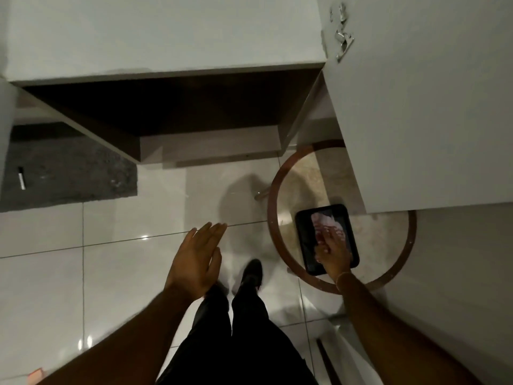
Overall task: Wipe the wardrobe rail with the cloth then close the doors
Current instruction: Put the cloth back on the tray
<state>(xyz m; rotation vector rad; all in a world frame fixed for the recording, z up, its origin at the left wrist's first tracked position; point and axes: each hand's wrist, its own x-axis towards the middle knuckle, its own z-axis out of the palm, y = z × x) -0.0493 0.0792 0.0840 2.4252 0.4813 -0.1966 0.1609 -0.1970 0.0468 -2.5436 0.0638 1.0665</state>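
Two hands low over the tiled floor, one on the cloth in the tray

Two bare arms reach forward and down from the bottom of the head view. The left hand (pixel 197 261) hangs in the air above the pale glossy floor tiles (pixel 111 273), palm turned inward, fingers straight and close together, holding nothing. The right hand (pixel 331 252) is lower and to the right, lying on a pinkish cloth (pixel 326 225) that sits bunched in a small black tray (pixel 302 240). Its fingers rest on top of the cloth; whether they are curled round it or just pressing down, I cannot tell, as the hand is blurred and seen from behind.

The tray stands on a round glass-topped table with a reddish-brown rim (pixel 273 207), just to the right of the person's dark shoe (pixel 251 273) and black trousers (pixel 236 343). Part of the table top is covered by a white wardrobe door (pixel 430 120) that stands open at the right, with a metal hinge (pixel 342 37) near its upper edge. Next to it, the white wardrobe body (pixel 152 31) fills the upper left, with a dark recess (pixel 166 107) beneath its lower edge. No rail can be made out in this view.

Farther left lies a grey rough patch of floor (pixel 69 173) with a small white stick-like object (pixel 21 177) on it.
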